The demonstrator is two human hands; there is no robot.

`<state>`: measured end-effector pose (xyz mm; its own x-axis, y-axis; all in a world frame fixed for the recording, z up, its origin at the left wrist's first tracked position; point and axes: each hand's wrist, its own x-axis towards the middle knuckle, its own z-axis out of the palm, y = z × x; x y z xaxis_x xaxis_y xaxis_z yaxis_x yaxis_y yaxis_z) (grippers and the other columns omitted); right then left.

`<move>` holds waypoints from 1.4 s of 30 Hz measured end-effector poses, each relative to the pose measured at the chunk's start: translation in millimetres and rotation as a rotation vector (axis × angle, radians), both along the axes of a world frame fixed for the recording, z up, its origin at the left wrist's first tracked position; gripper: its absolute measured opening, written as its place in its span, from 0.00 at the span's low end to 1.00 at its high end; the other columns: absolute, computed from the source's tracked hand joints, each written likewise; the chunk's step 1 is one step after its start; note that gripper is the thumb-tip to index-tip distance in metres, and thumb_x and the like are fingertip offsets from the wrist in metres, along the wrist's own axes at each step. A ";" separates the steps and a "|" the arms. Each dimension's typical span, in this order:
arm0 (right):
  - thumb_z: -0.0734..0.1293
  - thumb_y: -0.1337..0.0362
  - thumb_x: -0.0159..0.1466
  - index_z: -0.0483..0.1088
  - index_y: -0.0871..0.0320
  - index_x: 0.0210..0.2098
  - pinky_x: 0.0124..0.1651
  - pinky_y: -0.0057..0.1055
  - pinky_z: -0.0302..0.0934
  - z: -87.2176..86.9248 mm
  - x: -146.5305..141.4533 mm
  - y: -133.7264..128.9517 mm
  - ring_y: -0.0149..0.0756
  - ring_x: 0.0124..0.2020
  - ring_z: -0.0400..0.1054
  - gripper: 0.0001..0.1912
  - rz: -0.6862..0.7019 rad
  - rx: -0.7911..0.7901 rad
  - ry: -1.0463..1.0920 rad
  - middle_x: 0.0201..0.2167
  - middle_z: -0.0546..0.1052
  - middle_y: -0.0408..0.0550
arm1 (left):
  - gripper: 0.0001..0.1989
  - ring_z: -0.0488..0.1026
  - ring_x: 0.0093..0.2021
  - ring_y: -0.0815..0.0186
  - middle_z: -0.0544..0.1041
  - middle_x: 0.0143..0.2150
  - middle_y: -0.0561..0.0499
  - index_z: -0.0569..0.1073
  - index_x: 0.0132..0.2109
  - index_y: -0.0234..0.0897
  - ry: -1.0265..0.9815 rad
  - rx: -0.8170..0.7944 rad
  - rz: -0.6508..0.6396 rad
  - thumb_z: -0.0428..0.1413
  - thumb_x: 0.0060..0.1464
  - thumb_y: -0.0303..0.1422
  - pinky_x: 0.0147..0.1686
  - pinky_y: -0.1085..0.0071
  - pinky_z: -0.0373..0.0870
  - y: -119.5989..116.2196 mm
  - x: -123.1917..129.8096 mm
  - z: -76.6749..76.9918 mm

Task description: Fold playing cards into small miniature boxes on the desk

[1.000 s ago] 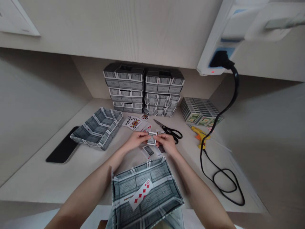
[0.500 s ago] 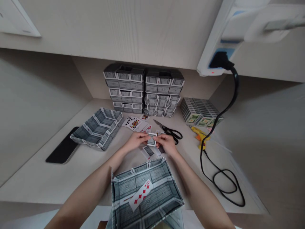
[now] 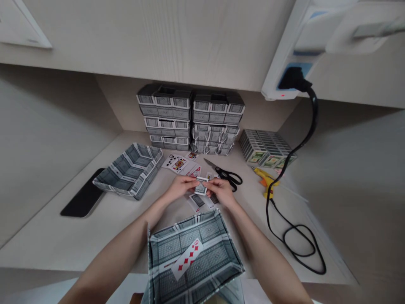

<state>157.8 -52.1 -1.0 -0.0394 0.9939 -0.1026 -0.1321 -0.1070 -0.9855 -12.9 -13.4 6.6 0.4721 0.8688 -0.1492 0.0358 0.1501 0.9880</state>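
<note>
My left hand and my right hand pinch opposite sides of a small patterned card piece between thumbs and fingers. Under and around the hands lie loose playing cards, some face down, others face up just beyond. Black-handled scissors rest to the right, behind my right hand. Between my forearms, near the front edge, stands an open box made of cards, tilted, with a diamond card strip inside it.
A card tray and a black phone are on the left. Stacked card boxes stand at the back, card packs right of them. On the right are a yellow glue gun and a looped black cable.
The card piece seems slightly tilted between my fingers compared with before. Both hands keep nearly the same place and grip; nothing else has visibly moved.
</note>
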 end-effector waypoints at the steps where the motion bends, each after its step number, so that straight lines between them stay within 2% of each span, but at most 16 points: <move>1: 0.72 0.54 0.45 0.73 0.61 0.21 0.19 0.25 0.60 -0.2 0.1 0.1 0.27 0.13 0.62 0.15 0.001 0.000 0.003 0.12 0.71 0.42 | 0.14 0.68 0.25 0.70 0.75 0.25 0.51 0.76 0.29 0.30 0.006 0.012 -0.002 0.60 0.38 0.39 0.27 0.75 0.64 -0.5 0.2 0.3; 5: 0.72 0.54 0.45 0.73 0.61 0.22 0.20 0.26 0.60 0.6 -1.6 -0.5 0.28 0.13 0.63 0.14 -0.023 0.005 0.018 0.13 0.71 0.42 | 0.15 0.64 0.24 0.72 0.70 0.22 0.54 0.72 0.27 0.30 0.009 0.087 0.023 0.58 0.42 0.41 0.25 0.76 0.61 -3.1 4.0 -0.6; 13: 0.73 0.53 0.41 0.72 0.58 0.19 0.19 0.27 0.60 9.7 -10.3 -4.3 0.29 0.13 0.62 0.15 -0.024 -0.003 0.006 0.12 0.71 0.41 | 0.18 0.56 0.22 0.73 0.58 0.20 0.58 0.61 0.23 0.34 0.140 0.329 0.203 0.49 0.51 0.45 0.22 0.77 0.55 -13.2 15.5 1.0; 22: 0.73 0.54 0.41 0.71 0.59 0.19 0.19 0.25 0.60 8.8 -13.9 -6.6 0.27 0.13 0.62 0.15 -0.012 -0.027 0.064 0.12 0.71 0.41 | 0.16 0.55 0.23 0.73 0.57 0.20 0.58 0.58 0.23 0.36 0.253 0.464 0.244 0.45 0.53 0.41 0.23 0.77 0.54 -16.2 17.4 0.0; 28: 0.72 0.53 0.41 0.71 0.59 0.19 0.18 0.25 0.59 6.9 -15.7 -6.3 0.27 0.12 0.61 0.16 -0.029 -0.041 0.060 0.11 0.70 0.40 | 0.16 0.56 0.22 0.72 0.58 0.19 0.57 0.59 0.23 0.36 0.266 0.450 0.248 0.45 0.53 0.42 0.23 0.77 0.54 -15.7 16.9 -2.0; 35: 0.72 0.54 0.43 0.70 0.59 0.18 0.18 0.25 0.57 7.4 -17.4 -7.5 0.26 0.12 0.60 0.14 -0.033 -0.025 0.055 0.11 0.70 0.40 | 0.17 0.58 0.20 0.73 0.60 0.18 0.58 0.60 0.23 0.36 0.183 0.417 0.247 0.47 0.53 0.43 0.20 0.77 0.55 -15.8 17.5 -1.1; 42: 0.72 0.56 0.44 0.69 0.59 0.18 0.21 0.25 0.56 3.2 -12.3 -1.5 0.26 0.15 0.61 0.13 -0.150 0.051 0.007 0.13 0.69 0.39 | 0.17 0.62 0.14 0.72 0.67 0.16 0.58 0.65 0.27 0.35 0.159 0.223 0.171 0.52 0.48 0.46 0.14 0.76 0.57 -14.5 14.4 -2.3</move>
<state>145.5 -53.7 2.2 0.1089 0.9927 -0.0518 -0.1493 -0.0352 -0.9882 1.6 -28.0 4.3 0.3021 0.9533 -0.0061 0.1851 -0.0524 0.9813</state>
